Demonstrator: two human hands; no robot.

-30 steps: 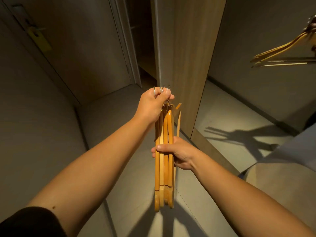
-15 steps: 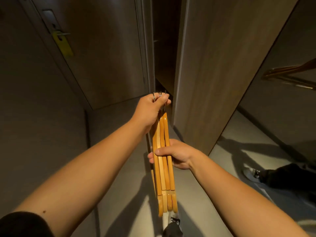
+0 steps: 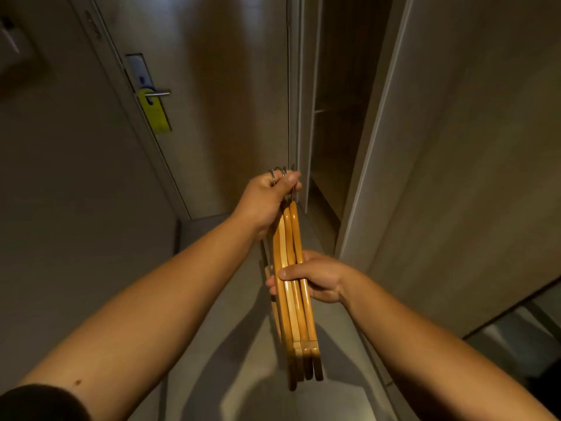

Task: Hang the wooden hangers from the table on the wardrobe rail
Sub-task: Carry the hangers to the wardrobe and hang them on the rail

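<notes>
A bundle of several orange wooden hangers (image 3: pixel 296 317) hangs edge-on in front of me, metal hooks at the top. My left hand (image 3: pixel 267 199) is closed around the hooks and the tops of the hangers. Lower down, my right hand (image 3: pixel 315 279) grips the wooden bars about halfway along, thumb across the front. The open wardrobe (image 3: pixel 334 117) shows as a dark gap just beyond the hangers, slightly to the right. No rail is visible inside it.
The wardrobe's tall door panel (image 3: pixel 455 147) stands close on the right. A room door (image 3: pixel 197 86) with a metal handle and a yellow door tag (image 3: pixel 153 112) is at the left. Pale floor (image 3: pixel 230 314) runs between them.
The view has swung left and upward towards the wardrobe opening and room door. The mirror with reflected hangers has gone out of sight. Both hands keep the same hold on the bundle.
</notes>
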